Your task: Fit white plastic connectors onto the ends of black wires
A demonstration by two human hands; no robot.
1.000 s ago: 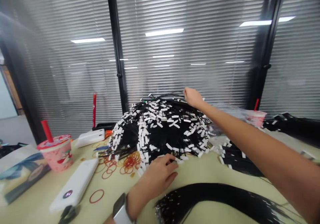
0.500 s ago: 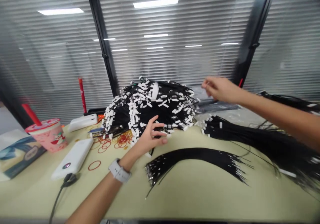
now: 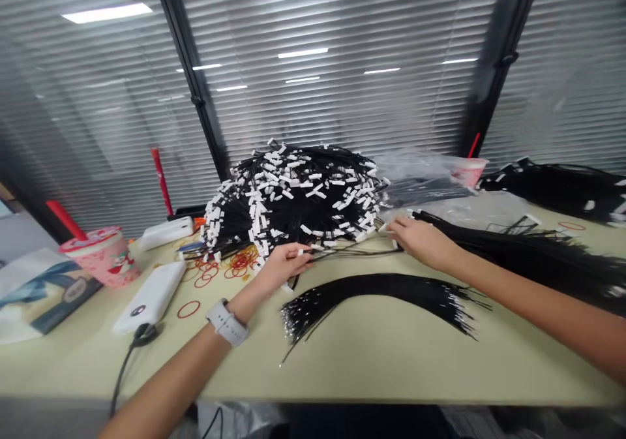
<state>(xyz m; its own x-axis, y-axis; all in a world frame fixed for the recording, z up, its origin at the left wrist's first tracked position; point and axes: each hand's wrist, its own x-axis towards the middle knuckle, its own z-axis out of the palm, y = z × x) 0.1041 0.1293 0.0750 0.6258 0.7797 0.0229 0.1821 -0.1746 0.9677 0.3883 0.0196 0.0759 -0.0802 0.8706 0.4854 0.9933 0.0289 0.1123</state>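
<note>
The right hand (image 3: 418, 240), raised beside the plastic half a second ago, is now hovering low over the surface (image 3: 391, 367), and thin black cables (image 3: 364, 253) are now stretching between it and the left hand (image 3: 286, 263). The left fingers, spread apart then, are now closing together on the cables' left end, near a white connector. The right fingers are curling over the other end; whether they are clamping it, I cannot tell. Both hands are thus sharing the same few cables, which are running level just in front of the heaped connector cables (image 3: 313, 207), so handling is apparently going on away from that heap.

Nearer the edge, a curved bundle of black wires (image 3: 376, 286) is lying apart from both hands. Red rubber bands (image 3: 239, 263) are scattering left of the heap, beside a white power bank (image 3: 151, 299) and a pink drink cup (image 3: 105, 259). More black cables (image 3: 528, 256) are spreading at right, with clear plastic bags (image 3: 499, 205) lying behind. Slatted blinds (image 3: 342, 113) are filling the glass beyond, where ceiling lights are reflecting.
</note>
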